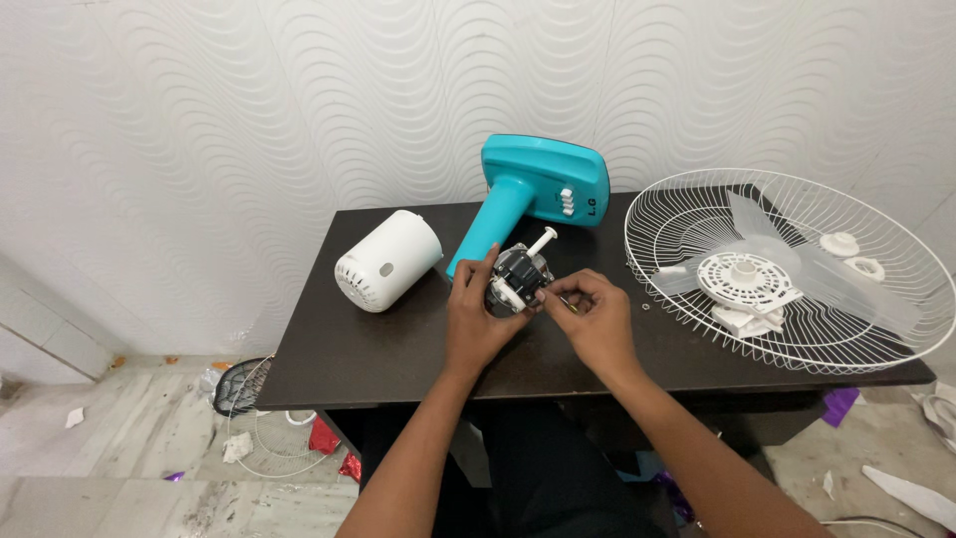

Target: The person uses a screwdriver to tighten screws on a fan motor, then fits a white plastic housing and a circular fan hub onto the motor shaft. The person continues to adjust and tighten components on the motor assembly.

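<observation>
Both hands meet over the middle of a dark desk (378, 349), working on a small fan motor (520, 276). The left hand (478, 314) wraps its fingers around the motor's left side, thumb up against the dark body, so it is clamped on the motor and holds it just above the desk top. A white shaft sticks out of the motor toward the upper right. The right hand (596, 317) sits just beside the motor on its right, fingers curled together and pinching at the motor's lower right edge; whether a small part sits between the fingertips is too small to tell.

Behind the motor lies a teal fan stand (533, 189), its flat base propped up at the back of the desk with white push buttons on it, its neck pointing down toward the left hand. To the left of that lies a white motor housing (388, 261) on its side, vented end facing forward. On the right of the desk rests a white wire fan guard (787, 269), overhanging the edge, with translucent fan blades (787, 261) and white plastic caps inside it. Another wire guard (261, 428) lies on the marble floor (119, 438) to the left among paper scraps.
</observation>
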